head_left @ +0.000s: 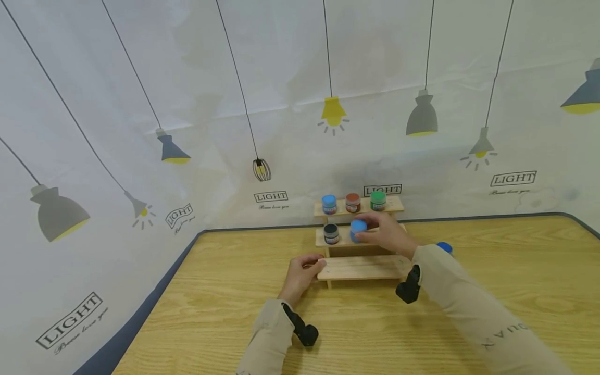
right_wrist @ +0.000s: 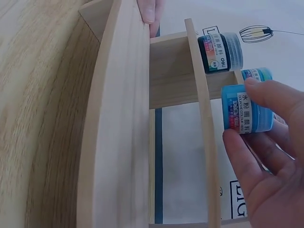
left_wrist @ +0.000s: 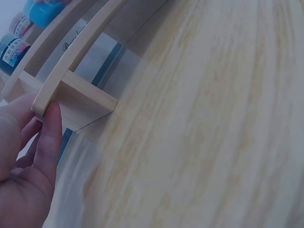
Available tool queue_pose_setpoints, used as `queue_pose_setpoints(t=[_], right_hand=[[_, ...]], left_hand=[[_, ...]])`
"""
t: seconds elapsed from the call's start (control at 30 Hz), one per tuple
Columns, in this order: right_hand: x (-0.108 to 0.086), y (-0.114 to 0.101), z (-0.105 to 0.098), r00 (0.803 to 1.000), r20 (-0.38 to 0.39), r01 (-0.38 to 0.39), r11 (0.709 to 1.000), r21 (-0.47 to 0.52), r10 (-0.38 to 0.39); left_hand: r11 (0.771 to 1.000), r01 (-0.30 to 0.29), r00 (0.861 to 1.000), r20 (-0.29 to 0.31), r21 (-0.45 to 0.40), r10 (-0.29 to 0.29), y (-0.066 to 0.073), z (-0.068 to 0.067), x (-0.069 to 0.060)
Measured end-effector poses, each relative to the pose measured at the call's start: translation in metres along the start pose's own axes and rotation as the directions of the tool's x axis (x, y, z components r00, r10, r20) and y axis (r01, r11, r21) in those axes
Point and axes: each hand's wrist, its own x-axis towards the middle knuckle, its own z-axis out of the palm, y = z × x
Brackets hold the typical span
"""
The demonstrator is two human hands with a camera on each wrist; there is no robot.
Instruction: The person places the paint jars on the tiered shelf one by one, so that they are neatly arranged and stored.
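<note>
Plainly, the right hand (head_left: 389, 234) pinches a blue paint jar (head_left: 358, 230) between thumb and fingers, at the middle shelf (head_left: 346, 240) of a three-step wooden rack. Whether the jar's base touches that shelf is hard to tell. The left hand (head_left: 299, 273) grips the left end of the lowest shelf (head_left: 363, 267), thumb above and fingers beneath.

Just left of the held jar stands a black paint jar (head_left: 331, 234), its near neighbour on that shelf. On the top shelf (head_left: 396, 203) behind, a light blue jar (head_left: 329, 204), a red jar (head_left: 353, 203) and a green jar (head_left: 377, 201) stand in a row. Farther right, another blue jar (head_left: 444, 247) shows only its top past the right sleeve (head_left: 478, 307), which covers the rest. Under everything lies the wood-grain table (head_left: 211, 312); behind rises a lamp-printed backdrop (head_left: 281, 52).

The right hand covers part of the middle shelf's right side. In the right wrist view, the held jar and fingers block most of the top row; the left wrist view cuts the jars off at its upper left corner.
</note>
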Motion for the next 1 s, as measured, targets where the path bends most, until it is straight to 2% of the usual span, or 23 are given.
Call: queue_pose_setpoints(t=[0.5,0.9,1.0], right_hand=[[0.0063,0.0099,0.0058,0.999,-0.002,0.044,0.997,0.058,-0.043],[0.0066,0.008,0.0102,0.999,-0.031,-0.028,0.999,0.04,0.03],[0.0064,0.0072,0.0114,0.999,-0.034,-0.024,0.999,0.023,0.025]], left_hand=[[1.0,0.001,1.0,0.0,0.005,-0.001,-0.006,0.0001,0.0036],[1.0,0.013,1.0,-0.001,-0.001,-0.013,-0.0068,0.0004,0.0036],[1.0,0.003,1.0,-0.005,0.005,-0.003,-0.0066,0.0002,0.0031]])
